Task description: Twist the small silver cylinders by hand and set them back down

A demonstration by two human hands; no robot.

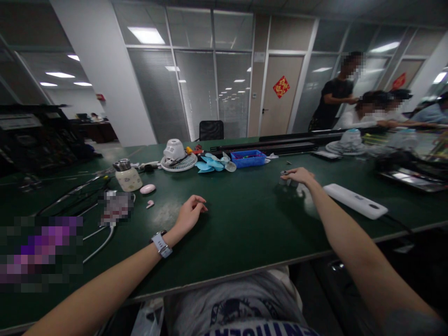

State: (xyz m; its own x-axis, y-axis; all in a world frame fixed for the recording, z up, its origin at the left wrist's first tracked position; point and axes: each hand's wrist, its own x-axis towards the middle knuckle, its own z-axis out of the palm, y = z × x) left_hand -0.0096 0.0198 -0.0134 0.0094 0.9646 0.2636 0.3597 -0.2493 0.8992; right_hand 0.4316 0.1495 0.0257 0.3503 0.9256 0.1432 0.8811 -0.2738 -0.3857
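My left hand [191,212] rests on the green table [245,233] with its fingers curled loosely inward and nothing in it; a watch sits on the wrist. My right hand [297,176] reaches far out over the table, its fingers closed down on a small grey object [286,181]. Beyond my hands lie a white fan motor on its grille [177,156], light blue fan blades [213,163] and a blue tray [248,158] of small parts.
A white power strip [355,200] lies right of my right arm. A cream jar with a metal lid [128,176], a pink case [147,188], an earbud and cables sit at the left. Other people work at the far right end.
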